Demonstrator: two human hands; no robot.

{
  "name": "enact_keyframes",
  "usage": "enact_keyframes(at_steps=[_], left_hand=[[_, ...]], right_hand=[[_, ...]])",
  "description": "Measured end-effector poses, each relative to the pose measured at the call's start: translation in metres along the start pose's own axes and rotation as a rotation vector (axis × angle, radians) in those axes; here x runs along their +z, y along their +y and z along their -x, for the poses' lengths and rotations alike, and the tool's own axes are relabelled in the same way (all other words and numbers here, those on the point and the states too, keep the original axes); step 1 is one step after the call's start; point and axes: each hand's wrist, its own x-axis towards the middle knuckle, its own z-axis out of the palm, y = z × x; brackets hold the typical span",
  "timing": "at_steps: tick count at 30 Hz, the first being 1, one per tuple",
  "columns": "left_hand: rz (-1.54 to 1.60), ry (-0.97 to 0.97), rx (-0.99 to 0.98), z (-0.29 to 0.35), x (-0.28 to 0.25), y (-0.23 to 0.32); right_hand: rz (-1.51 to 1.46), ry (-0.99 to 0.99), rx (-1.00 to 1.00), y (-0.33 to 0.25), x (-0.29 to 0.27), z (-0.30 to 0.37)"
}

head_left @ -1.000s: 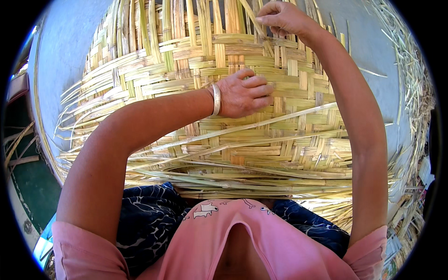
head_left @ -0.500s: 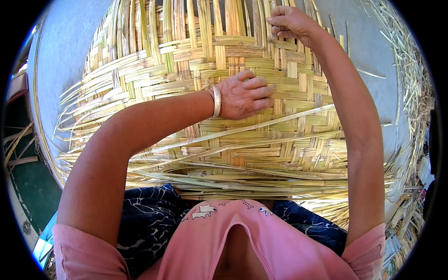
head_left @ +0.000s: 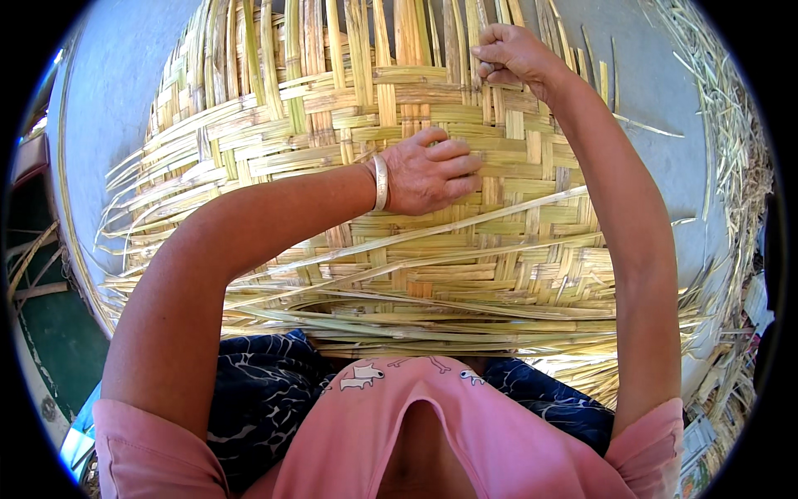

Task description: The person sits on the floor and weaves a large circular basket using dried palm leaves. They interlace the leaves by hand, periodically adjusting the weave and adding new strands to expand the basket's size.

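Observation:
A large woven mat of flat yellow-green reed strips spreads in front of me, its crossing strips tightly laid in the middle. My left hand, with a pale bangle on the wrist, lies palm down on the weave, fingers a little bent and slightly apart. Farther off and to the right, my right hand is closed in a pinch on an upright reed strip near the weave's far edge. Its fingertips partly hide where they grip. Unwoven strip ends stand out at the far side.
Long loose strips lie across the mat's near side by my lap. Frayed ends stick out at the left. A heap of thin dry strips lines the right of the grey floor.
My right hand has come slightly nearer, still pinching at the far strips. My left hand stays in about the same place on the weave; the whole view has shifted a little.

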Motion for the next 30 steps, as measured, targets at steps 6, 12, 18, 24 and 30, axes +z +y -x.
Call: enact_keyframes(at_steps=[6, 12, 18, 24, 30], left_hand=[[-0.005, 0.015, 0.002, 0.0, 0.001, -0.001], [0.022, 0.022, -0.007, -0.001, -0.001, -0.001], [-0.012, 0.0, 0.005, -0.001, -0.001, -0.001], [-0.029, -0.002, 0.001, 0.0, -0.003, 0.001], [-0.025, 0.013, -0.005, 0.002, 0.0, 0.001]], right_hand=[[-0.034, 0.051, -0.038, 0.008, 0.003, 0.003], [0.013, 0.127, -0.104, 0.013, 0.009, 0.006], [0.262, 0.284, -0.217, 0.017, 0.024, 0.007], [0.272, 0.515, -0.309, 0.024, 0.034, 0.033], [0.39, 0.384, -0.136, 0.049, 0.024, 0.077]])
